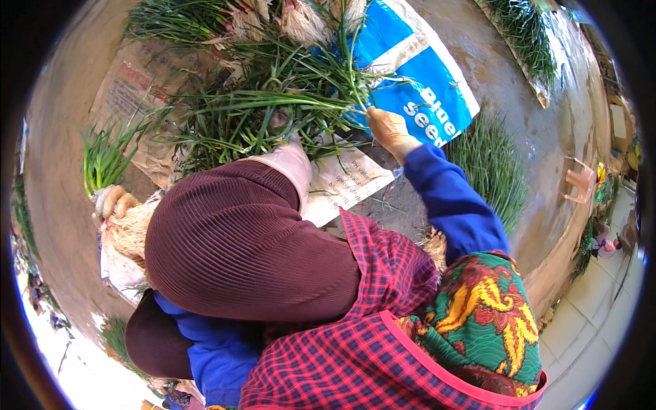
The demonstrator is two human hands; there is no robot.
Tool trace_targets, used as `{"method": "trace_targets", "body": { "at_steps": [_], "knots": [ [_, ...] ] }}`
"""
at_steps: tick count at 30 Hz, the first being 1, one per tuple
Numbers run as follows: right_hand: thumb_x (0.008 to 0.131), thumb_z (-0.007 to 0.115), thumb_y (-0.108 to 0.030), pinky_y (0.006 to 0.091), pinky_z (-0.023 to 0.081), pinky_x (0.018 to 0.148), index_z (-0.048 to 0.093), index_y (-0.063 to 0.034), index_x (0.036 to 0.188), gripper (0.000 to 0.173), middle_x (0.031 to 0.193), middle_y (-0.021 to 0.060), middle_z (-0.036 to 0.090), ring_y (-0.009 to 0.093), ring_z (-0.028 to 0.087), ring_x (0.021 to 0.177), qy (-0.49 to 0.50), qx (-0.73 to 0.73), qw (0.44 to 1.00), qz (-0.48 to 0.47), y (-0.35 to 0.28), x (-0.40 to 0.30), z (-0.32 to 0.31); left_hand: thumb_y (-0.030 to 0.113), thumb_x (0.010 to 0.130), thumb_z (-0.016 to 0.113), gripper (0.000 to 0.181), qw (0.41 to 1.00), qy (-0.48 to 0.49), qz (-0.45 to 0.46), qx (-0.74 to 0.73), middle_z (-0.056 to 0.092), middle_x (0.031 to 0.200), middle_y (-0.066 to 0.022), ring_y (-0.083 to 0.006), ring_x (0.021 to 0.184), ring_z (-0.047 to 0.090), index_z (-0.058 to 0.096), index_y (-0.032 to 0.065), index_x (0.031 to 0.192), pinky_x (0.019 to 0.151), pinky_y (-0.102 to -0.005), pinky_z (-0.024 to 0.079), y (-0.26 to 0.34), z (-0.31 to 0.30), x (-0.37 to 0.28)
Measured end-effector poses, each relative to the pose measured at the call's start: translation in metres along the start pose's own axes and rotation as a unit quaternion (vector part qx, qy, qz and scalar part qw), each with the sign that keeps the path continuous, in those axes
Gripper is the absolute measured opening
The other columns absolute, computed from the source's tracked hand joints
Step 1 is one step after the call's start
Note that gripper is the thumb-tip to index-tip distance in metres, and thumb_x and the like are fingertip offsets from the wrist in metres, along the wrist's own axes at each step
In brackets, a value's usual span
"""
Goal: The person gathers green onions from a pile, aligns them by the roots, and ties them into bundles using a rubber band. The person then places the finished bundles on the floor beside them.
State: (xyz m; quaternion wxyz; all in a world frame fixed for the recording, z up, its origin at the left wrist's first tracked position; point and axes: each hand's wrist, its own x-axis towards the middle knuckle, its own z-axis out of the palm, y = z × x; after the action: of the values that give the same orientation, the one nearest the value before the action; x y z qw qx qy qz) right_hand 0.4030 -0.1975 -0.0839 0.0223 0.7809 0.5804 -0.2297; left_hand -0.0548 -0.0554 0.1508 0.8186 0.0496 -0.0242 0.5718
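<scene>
At the left, my left hand, which looks gloved, is closed around a bunch of green onions. Their leaves point up, and their pale roots hang below the fingers, beside my knee. Right of centre, my right hand pinches the end of a thin green onion stalk over the edge of a blue printed sack. A loose heap of green leaves and stalks lies between my hands, partly around my pale boot.
Rooted onion bunches lie at the top. Flattened paper sacking and a white printed sheet lie under the heap. More greens are right of my sleeve. Farther right are a pink plastic stool and another person.
</scene>
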Motion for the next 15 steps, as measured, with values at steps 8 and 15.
{"method": "trace_targets", "body": {
  "at_steps": [8, 15],
  "knots": [
    [0.088, 0.055, -0.021, 0.0321, 0.046, 0.057, 0.057, -0.0073, 0.094, 0.014, 0.071, 0.0105, 0.059, 0.023, 0.058, 0.063, 0.296, 0.253, 0.920, 0.047, 0.108, -0.151, -0.140, 0.010, 0.079, 0.059, 0.011, 0.999, 0.006, -0.028, -0.022, 0.052, 0.076, 0.0037, -0.0111, 0.070, 0.048, 0.050, 0.0088, 0.085, 0.061, -0.0301, 0.041, -0.003, 0.009, 0.005],
    [0.080, 0.046, -0.001, 0.0408, 0.049, 0.066, 0.049, -0.0024, 0.113, 0.033, 0.089, 0.0189, 0.053, 0.034, 0.056, 0.081, 0.113, -0.175, 0.964, 0.167, 0.242, -0.341, -0.042, 0.010, 0.079, 0.059, 0.011, 1.000, -0.006, -0.025, -0.010, 0.052, 0.076, 0.0037, -0.0109, 0.070, 0.048, 0.050, 0.0087, 0.086, 0.061, -0.0298, 0.041, 0.005, 0.031, 0.009]
  ]
}}
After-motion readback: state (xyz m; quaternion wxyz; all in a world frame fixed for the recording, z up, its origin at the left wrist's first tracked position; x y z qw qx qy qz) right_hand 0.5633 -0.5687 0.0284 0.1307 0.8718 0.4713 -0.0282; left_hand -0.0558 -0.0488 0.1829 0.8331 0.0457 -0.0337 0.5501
